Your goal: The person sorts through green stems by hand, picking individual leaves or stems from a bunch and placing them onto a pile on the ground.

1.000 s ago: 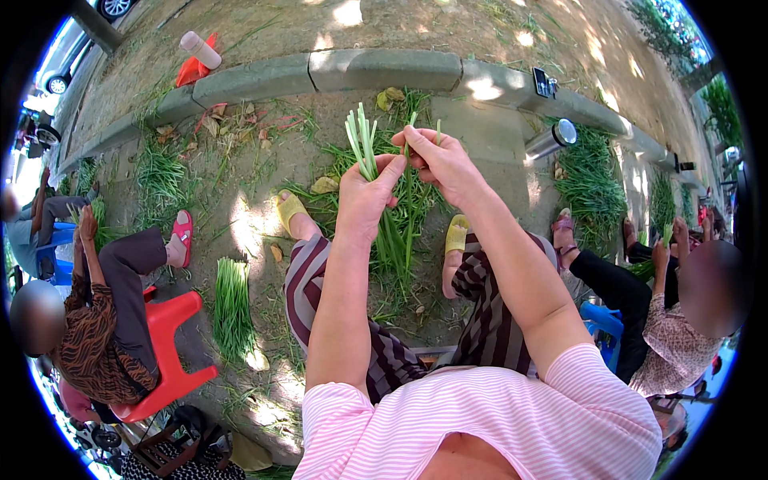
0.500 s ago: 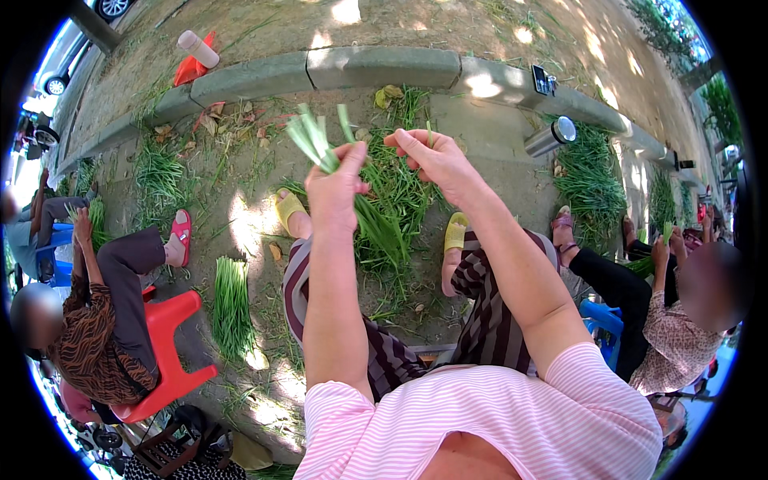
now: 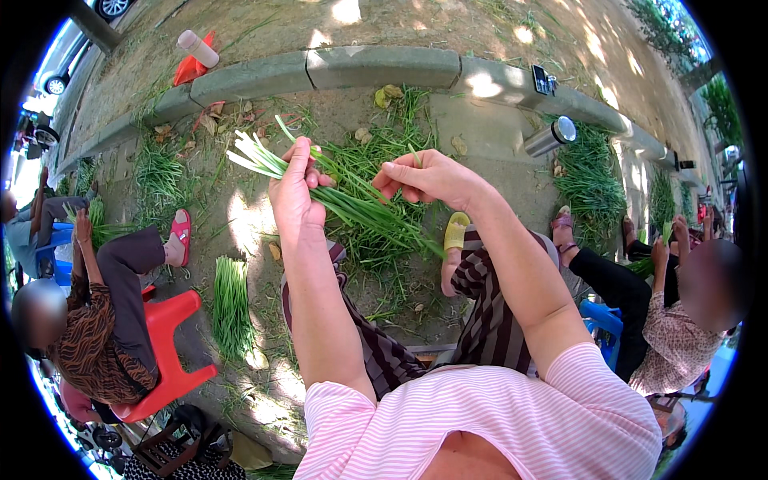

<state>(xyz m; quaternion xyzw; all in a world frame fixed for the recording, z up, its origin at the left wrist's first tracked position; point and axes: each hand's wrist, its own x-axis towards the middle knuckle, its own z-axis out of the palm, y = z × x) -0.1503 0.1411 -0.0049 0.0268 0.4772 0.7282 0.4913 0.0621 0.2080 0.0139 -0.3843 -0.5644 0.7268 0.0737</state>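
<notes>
My left hand (image 3: 298, 196) is closed around a bunch of garlic chives (image 3: 360, 210). Their pale stem ends fan out toward the upper left, and the green leaves trail down to the right. To the right of the bunch, my right hand (image 3: 436, 178) has its fingers curled in a pinch, and a thin green blade shows above them. Beneath both hands a loose heap of chives (image 3: 408, 116) lies on the ground between my feet. A neatly aligned bundle of chives (image 3: 232, 308) rests on the ground left of my leg.
A concrete kerb (image 3: 384, 67) crosses ahead, with a pink bottle (image 3: 198, 48) and a phone (image 3: 543, 80) on it. A steel tumbler (image 3: 550, 138) stands before it. Seated people work at either side, one on a red chair (image 3: 172, 344). More chives (image 3: 592, 176) lie right.
My left hand has moved down and left, and its bunch has tipped so the pale ends point left. My right hand has come slightly lower and left.
</notes>
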